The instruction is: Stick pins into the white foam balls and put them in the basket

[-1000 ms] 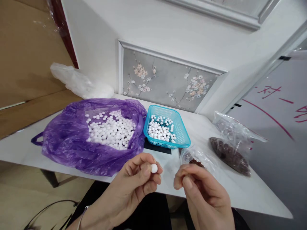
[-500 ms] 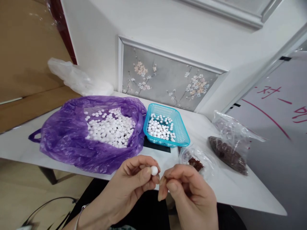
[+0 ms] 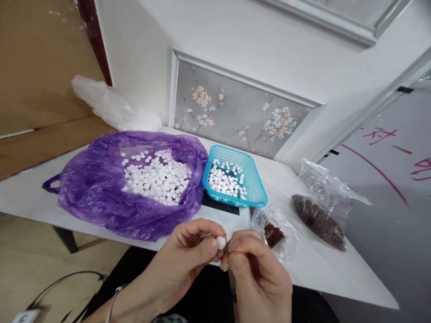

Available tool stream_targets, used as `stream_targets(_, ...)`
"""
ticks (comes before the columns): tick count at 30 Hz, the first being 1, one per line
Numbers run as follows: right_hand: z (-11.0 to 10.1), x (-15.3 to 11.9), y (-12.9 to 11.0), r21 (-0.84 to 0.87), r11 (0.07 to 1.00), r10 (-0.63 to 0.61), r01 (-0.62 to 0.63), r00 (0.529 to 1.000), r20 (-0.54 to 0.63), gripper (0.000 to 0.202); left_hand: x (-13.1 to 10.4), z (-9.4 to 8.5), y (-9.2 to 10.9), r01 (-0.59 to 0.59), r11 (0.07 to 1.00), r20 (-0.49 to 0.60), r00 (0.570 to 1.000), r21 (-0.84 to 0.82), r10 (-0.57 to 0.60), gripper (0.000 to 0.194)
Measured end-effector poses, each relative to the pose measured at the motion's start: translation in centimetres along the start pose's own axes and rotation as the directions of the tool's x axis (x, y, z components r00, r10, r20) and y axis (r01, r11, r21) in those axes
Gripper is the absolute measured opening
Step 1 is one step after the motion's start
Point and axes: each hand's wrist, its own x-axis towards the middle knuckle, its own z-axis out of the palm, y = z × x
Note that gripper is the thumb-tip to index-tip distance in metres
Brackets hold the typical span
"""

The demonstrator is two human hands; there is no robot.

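Observation:
Between thumb and fingers, my left hand (image 3: 198, 249) pinches a small white ball (image 3: 221, 242). My right hand (image 3: 257, 264) is closed in a pinch right beside the ball, its fingertips almost meeting those of the left. Whatever lies in the right pinch is too small to make out. Past the hands, a purple plastic bag (image 3: 90, 197) lies open with many similar white balls (image 3: 158, 177) in it. More white balls (image 3: 224, 181) lie in a blue plastic basket (image 3: 256, 179). A clear bag (image 3: 291, 237) holding small reddish-brown pieces (image 3: 273, 234) sits just beyond my right hand.
On the white table (image 3: 350, 273), a zip bag of dark brown material (image 3: 318, 220) stands at the right. A black flat piece (image 3: 220, 206) lies under the basket. White plastic (image 3: 117, 107) is bunched at the back left. A whiteboard (image 3: 380, 179) leans at the right.
My right hand has moved left to the ball, closing the gap between the hands. The ball has shifted slightly right with my left hand. The view has shifted a little.

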Motion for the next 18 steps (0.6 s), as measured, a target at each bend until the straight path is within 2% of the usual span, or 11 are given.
stream_targets(8,0.10,-0.13,0.22,0.049,0.999,0.011,-0.011,1.000,-0.005,0.017,-0.06,0.05,-0.05,0.008,1.000,-0.009,1.000,0.004,-0.008,0.005)
stream_targets(14,0.31,-0.02,0.04,-0.078,0.996,-0.034,0.032,0.999,-0.028,0.017,-0.02,0.09,0.06,-0.016,0.999,-0.020,1.000,0.031,0.017,0.007)
stream_targets(18,0.40,-0.09,0.10,-0.090,0.996,-0.007,0.003,0.999,-0.042,0.017,0.13,0.31,0.03,-0.049,0.998,-0.047,0.998,0.039,0.051,0.006)
